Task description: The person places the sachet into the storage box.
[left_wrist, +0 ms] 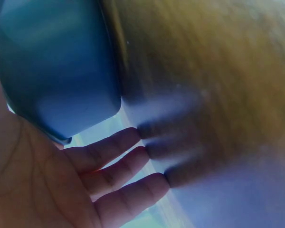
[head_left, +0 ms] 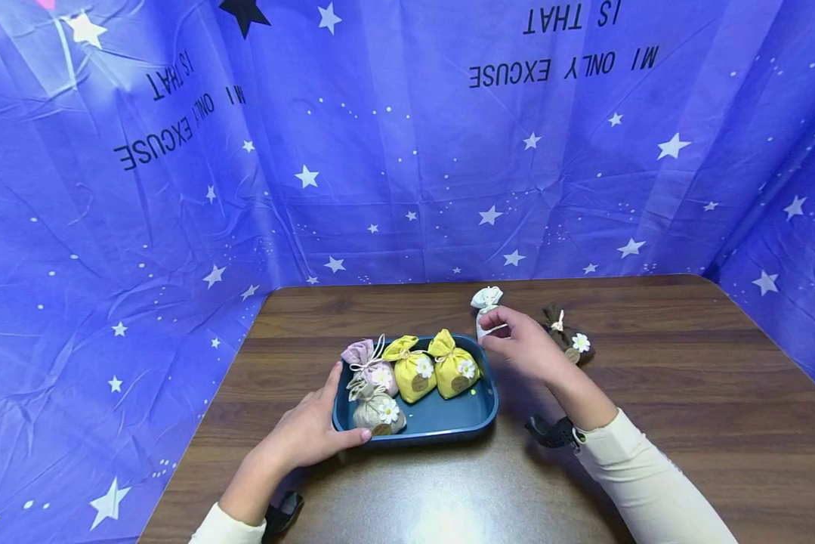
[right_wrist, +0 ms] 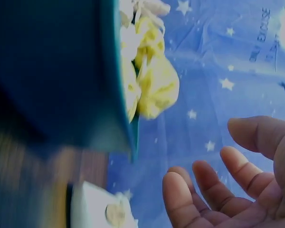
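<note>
At the left end of a blue rectangular tray is my left hand, its thumb by the front rim and its index finger along the left side. In the left wrist view, three extended fingers rest beside the tray's wall. Inside the tray stand two yellow drawstring pouches, a pink pouch and a grey pouch, with white flowers. My right hand hovers near the tray's right back corner, its fingers bent around nothing. A white pouch stands just behind it, partly hidden.
A dark brown pouch with a white flower lies on the wooden table, right of the right hand. Starry blue curtains hang behind the table and at both sides. Black straps are on both wrists.
</note>
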A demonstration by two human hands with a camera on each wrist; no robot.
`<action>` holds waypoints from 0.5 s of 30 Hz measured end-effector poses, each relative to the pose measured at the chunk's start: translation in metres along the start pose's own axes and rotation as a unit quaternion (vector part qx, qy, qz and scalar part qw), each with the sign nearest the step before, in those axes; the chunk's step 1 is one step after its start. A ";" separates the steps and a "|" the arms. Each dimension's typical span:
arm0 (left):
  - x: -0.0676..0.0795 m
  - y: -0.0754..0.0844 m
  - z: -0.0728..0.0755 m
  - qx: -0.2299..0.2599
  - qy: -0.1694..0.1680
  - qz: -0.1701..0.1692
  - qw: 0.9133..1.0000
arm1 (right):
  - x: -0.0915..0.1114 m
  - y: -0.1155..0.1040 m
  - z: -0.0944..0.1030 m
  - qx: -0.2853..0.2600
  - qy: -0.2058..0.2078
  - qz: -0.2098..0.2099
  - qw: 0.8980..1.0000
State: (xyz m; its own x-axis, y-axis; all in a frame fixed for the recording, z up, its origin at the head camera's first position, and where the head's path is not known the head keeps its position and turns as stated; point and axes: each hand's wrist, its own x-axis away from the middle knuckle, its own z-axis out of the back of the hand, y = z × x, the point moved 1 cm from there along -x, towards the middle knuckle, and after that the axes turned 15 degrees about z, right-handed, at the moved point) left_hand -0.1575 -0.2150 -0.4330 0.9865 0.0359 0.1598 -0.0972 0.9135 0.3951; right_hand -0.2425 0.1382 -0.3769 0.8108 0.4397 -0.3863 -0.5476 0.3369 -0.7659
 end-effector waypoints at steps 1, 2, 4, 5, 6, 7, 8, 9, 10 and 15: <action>0.000 0.000 0.000 0.000 -0.001 0.001 1.000 | 0.002 0.003 0.004 0.000 0.003 -0.002 1.000; 0.000 0.001 0.000 -0.001 -0.001 0.001 1.000 | 0.003 0.006 0.008 0.004 0.004 -0.004 1.000; -0.001 0.001 0.000 -0.003 -0.003 0.004 1.000 | 0.007 0.012 0.016 0.013 0.006 -0.006 1.000; -0.001 0.001 0.000 -0.005 -0.003 0.006 1.000 | 0.008 0.015 0.020 0.018 0.008 -0.006 1.000; 0.000 0.002 0.000 -0.005 -0.004 0.007 1.000 | 0.010 0.017 0.024 0.027 0.010 -0.006 1.000; 0.000 0.001 0.000 -0.006 -0.004 0.008 1.000 | 0.011 0.018 0.028 0.038 0.014 -0.009 0.999; 0.000 0.001 0.001 -0.006 -0.005 0.009 1.000 | 0.013 0.020 0.033 0.054 0.017 -0.012 0.998; 0.000 0.001 0.001 -0.006 -0.006 0.010 1.000 | 0.014 0.022 0.037 0.066 0.021 -0.016 0.997; 0.000 0.001 0.001 -0.005 -0.007 0.010 1.000 | 0.016 0.024 0.042 0.077 0.025 -0.023 0.996; 0.000 0.001 0.001 -0.001 -0.006 0.011 1.000 | 0.024 0.034 0.063 0.103 0.041 -0.052 0.992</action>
State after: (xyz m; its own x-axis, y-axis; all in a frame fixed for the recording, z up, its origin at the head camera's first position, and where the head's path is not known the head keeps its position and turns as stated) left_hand -0.1581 -0.2140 -0.4321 0.9823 0.0510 0.1802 -0.1188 0.9133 0.3895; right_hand -0.2541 0.2127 -0.3798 0.8745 0.3269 -0.3584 -0.4842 0.5441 -0.6852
